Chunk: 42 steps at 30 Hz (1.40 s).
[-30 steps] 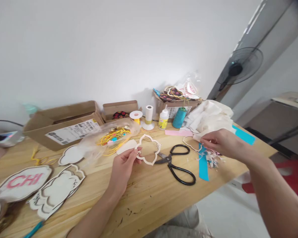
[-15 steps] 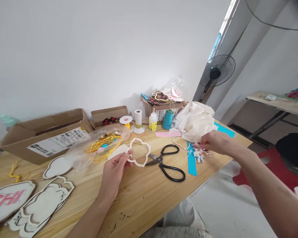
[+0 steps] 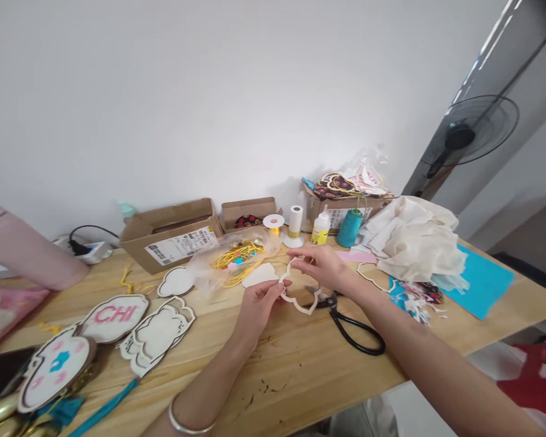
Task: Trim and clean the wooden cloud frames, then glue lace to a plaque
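Observation:
Between my two hands is a thin, white, scallop-edged frame [image 3: 304, 311], held up over the table. My left hand [image 3: 260, 303] pinches its left side between thumb and fingers. At its upper edge, my right hand [image 3: 321, 267] has thumb and fingers closed on the rim. Black-handled scissors [image 3: 357, 334] lie just behind and right of the frame, partly covered by it and by my right forearm. A white cloud-shaped piece [image 3: 260, 276] rests on the table beyond my left hand.
Cardboard boxes [image 3: 177, 240] line the wall, with a glue bottle [image 3: 321, 227] and teal thread cone [image 3: 349, 228] nearby. A plastic bag of yellow cords [image 3: 239, 255] lies in front. Left are stacked white cutouts [image 3: 157, 334] and a CHI plaque [image 3: 113, 317]; right, crumpled cream fabric [image 3: 418, 243].
My right hand has come from the scrap pile at the right to the frame and now grips its upper edge. My left hand still holds it. The view has swung left.

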### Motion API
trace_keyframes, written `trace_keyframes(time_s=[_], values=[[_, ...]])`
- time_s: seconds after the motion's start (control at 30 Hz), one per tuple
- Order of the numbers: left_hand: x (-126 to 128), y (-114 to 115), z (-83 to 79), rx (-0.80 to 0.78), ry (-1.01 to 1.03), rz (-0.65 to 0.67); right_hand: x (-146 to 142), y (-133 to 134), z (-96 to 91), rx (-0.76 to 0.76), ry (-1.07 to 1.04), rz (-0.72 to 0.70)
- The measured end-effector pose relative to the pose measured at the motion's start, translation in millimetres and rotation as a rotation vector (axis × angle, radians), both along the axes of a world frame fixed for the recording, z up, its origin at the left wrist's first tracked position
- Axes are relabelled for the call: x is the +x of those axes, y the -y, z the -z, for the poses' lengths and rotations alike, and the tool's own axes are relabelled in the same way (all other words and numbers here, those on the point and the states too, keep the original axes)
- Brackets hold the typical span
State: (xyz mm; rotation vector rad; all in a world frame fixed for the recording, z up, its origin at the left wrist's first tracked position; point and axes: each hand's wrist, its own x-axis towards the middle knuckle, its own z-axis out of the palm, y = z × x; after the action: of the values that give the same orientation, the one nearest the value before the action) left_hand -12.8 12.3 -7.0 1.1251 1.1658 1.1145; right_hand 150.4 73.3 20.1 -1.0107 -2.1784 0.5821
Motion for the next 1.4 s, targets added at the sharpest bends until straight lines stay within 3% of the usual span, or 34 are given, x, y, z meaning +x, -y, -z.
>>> trace_keyframes(time_s=[0.17,0.47,0.77,1.07,1.4], values=[[-2.0,-1.6,-1.3,-0.045,0.065,0.033,-6.8,-8.3,14.0,-0.060,-0.124,-0.015],[-2.4,-3.7,-1.8,-0.003,-0.076,0.167,-10.6,7.1,19.4,-0.192,-0.194,-0.060],[-1.4,-4.7,4.3,0.009,-0.157,0.199,-5.2,5.7,15.8,0.081,0.012,-0.162],[0.9,-4.6,7.6,0.011,-0.176,0.145,-15.2,11.1,20.4,0.219,0.192,-0.147],[3.3,-3.2,7.2,-0.005,-0.191,0.130,-11.6,9.2,26.7,0.257,0.329,-0.092]])
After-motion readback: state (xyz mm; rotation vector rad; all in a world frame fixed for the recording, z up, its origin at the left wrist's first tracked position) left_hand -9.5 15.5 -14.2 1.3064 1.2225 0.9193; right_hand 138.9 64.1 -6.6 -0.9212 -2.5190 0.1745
